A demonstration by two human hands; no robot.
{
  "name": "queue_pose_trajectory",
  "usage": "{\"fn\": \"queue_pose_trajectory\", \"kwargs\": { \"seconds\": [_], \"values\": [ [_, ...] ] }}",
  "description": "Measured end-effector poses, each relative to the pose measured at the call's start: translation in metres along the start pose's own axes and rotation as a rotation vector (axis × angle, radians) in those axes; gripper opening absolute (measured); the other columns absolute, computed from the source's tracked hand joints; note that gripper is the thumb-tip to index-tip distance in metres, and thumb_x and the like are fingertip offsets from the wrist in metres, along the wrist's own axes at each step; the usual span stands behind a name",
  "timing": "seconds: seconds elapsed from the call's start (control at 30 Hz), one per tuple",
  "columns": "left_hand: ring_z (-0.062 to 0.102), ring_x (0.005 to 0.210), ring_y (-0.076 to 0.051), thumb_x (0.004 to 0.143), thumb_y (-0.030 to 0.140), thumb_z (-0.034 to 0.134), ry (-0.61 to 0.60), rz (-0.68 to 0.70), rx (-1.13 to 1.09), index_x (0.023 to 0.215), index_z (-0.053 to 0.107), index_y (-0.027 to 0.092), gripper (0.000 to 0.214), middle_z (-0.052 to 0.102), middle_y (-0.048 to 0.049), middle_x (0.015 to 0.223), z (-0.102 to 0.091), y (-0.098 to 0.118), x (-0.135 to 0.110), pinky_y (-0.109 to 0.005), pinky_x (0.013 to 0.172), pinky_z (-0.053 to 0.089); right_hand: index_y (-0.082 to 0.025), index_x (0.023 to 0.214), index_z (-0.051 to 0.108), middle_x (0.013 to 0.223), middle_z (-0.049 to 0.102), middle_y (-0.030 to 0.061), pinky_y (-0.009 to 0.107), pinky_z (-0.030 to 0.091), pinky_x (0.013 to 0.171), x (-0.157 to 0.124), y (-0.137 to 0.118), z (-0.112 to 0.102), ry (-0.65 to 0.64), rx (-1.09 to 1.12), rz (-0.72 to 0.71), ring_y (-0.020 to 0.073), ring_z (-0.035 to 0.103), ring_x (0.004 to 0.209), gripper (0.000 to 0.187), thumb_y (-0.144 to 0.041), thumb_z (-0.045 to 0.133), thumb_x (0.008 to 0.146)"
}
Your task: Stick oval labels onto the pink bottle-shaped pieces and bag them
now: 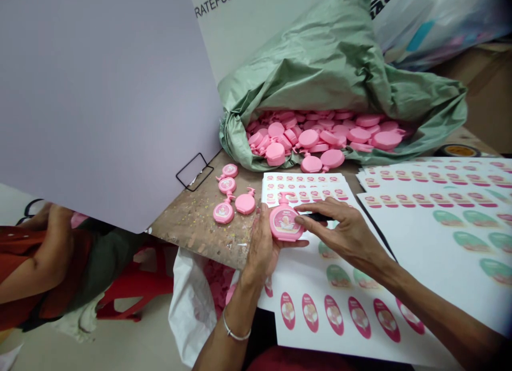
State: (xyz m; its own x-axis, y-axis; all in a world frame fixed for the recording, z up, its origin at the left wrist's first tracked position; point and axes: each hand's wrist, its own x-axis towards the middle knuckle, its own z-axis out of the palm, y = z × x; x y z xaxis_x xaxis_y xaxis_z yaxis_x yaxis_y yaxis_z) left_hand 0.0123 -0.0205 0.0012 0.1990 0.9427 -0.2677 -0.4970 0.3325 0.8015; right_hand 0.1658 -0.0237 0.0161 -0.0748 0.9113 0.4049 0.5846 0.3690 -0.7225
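My left hand holds a flat pink bottle-shaped plastic piece with a printed label on its face. My right hand grips a slim black tool, whose tip meets the piece's right edge. Below the hands lie white sheets of oval pink labels. Another sheet of small labels lies just beyond the piece. Several labelled pink pieces rest on the stained wooden table to my left. Many unlabelled pink pieces spill from a green woven sack.
A large grey-white board leans in at the left, beyond the table edge. A seated person's arm shows at far left. A red stool and white bag are below the table. More label sheets cover the right.
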Motion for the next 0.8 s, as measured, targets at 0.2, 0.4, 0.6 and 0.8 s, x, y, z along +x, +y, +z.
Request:
{"fn": "queue_pose_trajectory", "kwargs": {
  "seconds": [0.2, 0.4, 0.6, 0.8],
  "values": [
    [0.065, 0.084, -0.022, 0.087, 0.057, 0.05, -0.077, 0.04, 0.032, 0.105, 0.066, 0.011, 0.052, 0.067, -0.0131, 0.099, -0.001, 0.003, -0.003, -0.037, 0.067, 0.061, -0.023, 0.093, 0.072, 0.082, 0.073, 0.0024, 0.034, 0.045, 0.071, 0.001, 0.0, 0.003, 0.015, -0.101, -0.082, 0.0157, 0.058, 0.066, 0.02, -0.038, 0.062, 0.085],
    [0.063, 0.087, -0.019, 0.079, 0.036, 0.07, -0.031, 0.167, 0.125, 0.109, 0.059, 0.015, 0.038, 0.062, -0.0073, 0.1, -0.004, -0.001, -0.005, -0.038, 0.075, 0.059, -0.015, 0.107, 0.068, 0.084, 0.071, 0.0129, 0.044, 0.039, 0.081, 0.0, 0.006, -0.002, 0.035, -0.544, -0.11, 0.0283, 0.062, 0.085, 0.038, -0.044, 0.049, 0.092],
    [0.063, 0.089, -0.019, 0.073, 0.025, 0.074, -0.133, 0.098, 0.292, 0.108, 0.06, 0.016, 0.039, 0.064, -0.0071, 0.101, -0.001, 0.002, -0.015, -0.032, 0.078, 0.057, -0.016, 0.138, 0.042, 0.13, 0.056, 0.0177, 0.043, 0.046, 0.089, 0.006, 0.012, 0.014, 0.017, -0.125, 0.107, 0.0305, 0.057, 0.113, 0.08, -0.057, 0.066, 0.075],
    [0.066, 0.08, -0.022, 0.078, 0.042, 0.068, 0.043, 0.018, 0.321, 0.108, 0.058, 0.011, 0.044, 0.068, -0.0131, 0.097, -0.04, 0.017, -0.01, -0.035, 0.069, 0.057, -0.014, 0.131, 0.048, 0.126, 0.059, 0.0174, 0.046, 0.043, 0.097, 0.034, 0.068, 0.007, 0.105, -0.211, 0.194, 0.0302, 0.055, 0.116, 0.071, -0.057, 0.063, 0.076]
  ]
}}
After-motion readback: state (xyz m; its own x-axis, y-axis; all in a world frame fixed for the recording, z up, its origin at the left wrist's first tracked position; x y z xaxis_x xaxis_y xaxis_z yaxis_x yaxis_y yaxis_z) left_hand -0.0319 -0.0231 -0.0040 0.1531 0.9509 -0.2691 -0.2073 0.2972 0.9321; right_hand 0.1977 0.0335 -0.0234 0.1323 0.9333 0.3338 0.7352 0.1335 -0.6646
